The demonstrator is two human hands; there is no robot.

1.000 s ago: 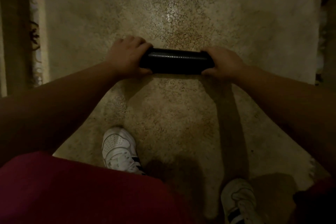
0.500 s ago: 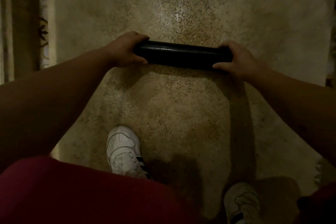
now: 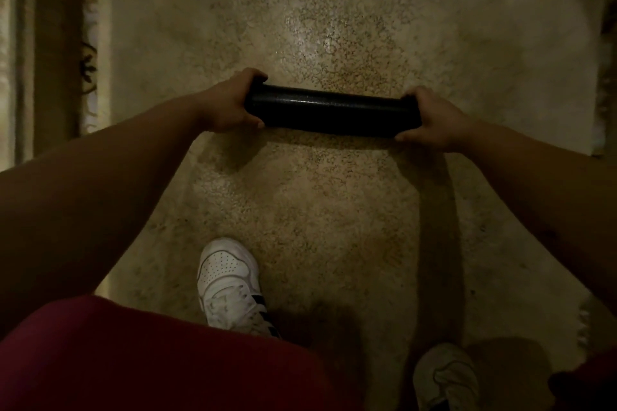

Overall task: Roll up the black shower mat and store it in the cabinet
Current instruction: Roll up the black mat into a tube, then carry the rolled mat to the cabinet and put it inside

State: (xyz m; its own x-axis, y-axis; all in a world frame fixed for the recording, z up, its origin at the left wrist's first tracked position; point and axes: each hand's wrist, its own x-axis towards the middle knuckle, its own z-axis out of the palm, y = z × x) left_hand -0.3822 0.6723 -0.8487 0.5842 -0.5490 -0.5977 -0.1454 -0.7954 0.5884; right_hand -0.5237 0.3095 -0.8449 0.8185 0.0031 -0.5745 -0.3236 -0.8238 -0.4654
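Hands slid outward since before — my left hand (image 3: 230, 103) and right hand (image 3: 430, 123) each clamped on an end of the black shower mat (image 3: 330, 112), fully rolled, at 12 o'clock. Rolling done — cabinet next, not in view.

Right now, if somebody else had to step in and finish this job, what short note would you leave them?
Left hand: closed around the left end of the black mat.
Right hand: closed around its right end.
Mat: rolled into a tight tube, held level in front of the person, above the beige rug.
Done: the rolling.
Left: carry the roll to the cabinet, which is not in view, and put it inside.
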